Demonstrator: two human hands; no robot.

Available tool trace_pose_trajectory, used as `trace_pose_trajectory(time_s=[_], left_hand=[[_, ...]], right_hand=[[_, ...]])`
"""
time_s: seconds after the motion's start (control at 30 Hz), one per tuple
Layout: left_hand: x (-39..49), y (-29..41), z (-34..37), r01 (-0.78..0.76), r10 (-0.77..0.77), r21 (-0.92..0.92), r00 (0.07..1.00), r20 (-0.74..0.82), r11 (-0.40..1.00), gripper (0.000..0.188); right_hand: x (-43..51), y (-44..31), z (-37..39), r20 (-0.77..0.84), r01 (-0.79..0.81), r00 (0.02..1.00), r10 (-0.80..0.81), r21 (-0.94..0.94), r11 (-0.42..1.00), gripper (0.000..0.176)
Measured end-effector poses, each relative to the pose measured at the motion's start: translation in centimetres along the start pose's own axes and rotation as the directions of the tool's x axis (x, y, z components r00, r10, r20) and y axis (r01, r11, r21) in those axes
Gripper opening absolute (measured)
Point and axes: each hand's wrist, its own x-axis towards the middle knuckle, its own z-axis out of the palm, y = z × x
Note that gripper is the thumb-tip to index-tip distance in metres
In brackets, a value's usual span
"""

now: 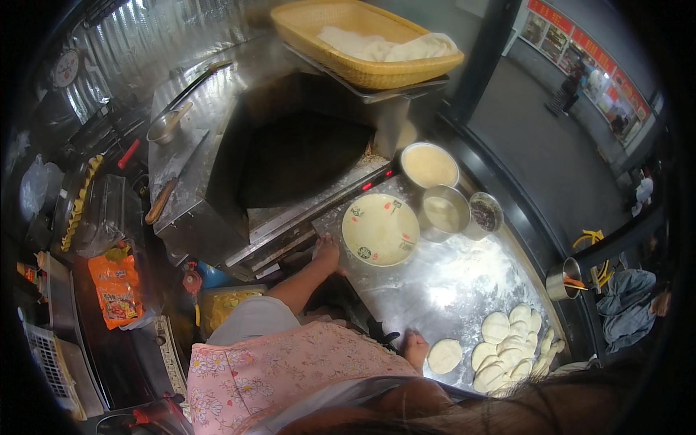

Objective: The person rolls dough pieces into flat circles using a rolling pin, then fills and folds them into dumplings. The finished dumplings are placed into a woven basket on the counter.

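My left hand [327, 254] rests at the edge of the floured metal worktop [402, 288], thumb spread, near a round patterned plate [380, 230]. At the near edge, my right hand [416, 347] has its fingers bent beside a flat dough round [445, 356]; whether they grip the edge is unclear. I see nothing held in either hand. Several more dough rounds [495, 327] lie overlapping to the right, with twisted dough strips [545, 348] beside them. Loose flour [484, 266] covers the worktop's right part.
Beyond the plate stand a bowl of pale grains [429, 166], a metal pot [445, 213] and a bowl of dark filling [485, 213]. An oven [304, 147] opens ahead, a wicker basket [375, 54] above it. A wooden-handled scraper [163, 200] lies left. People [573, 87] stand outside.
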Motion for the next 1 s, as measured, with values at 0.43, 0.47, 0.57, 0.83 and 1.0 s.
trace_pose_trajectory(time_s=[0.43,0.47,0.57,0.83,1.0], left_hand=[[0.4,-0.3,0.6,-0.021,0.022,0.01,0.999,-0.027,1.0,0.14],[0.3,-0.3,0.6,-0.019,0.019,0.014,1.0,-0.023,1.0,0.14],[0.2,-0.2,0.4,-0.017,0.017,0.017,1.0,-0.021,1.0,0.139],[0.2,-0.3,0.5,-0.031,0.031,0.02,0.999,-0.037,0.999,0.139],[0.4,-0.5,0.7,-0.034,0.035,0.024,0.999,-0.039,0.999,0.14]], right_hand=[[-0.6,-1.4,0.4,-0.023,0.037,0.999,-0.036,0.047,0.998,0.038],[-0.7,-1.5,0.5,-0.021,0.041,0.999,-0.04,0.045,0.998,0.038],[-0.8,-1.8,0.5,-0.018,0.037,0.999,-0.036,0.063,0.997,0.037],[-0.8,-1.6,0.4,-0.002,0.054,0.999,-0.054,0.055,0.997,0.037],[-0.9,-2.0,0.4,-0.011,0.019,1.0,-0.018,0.047,0.999,0.038]])
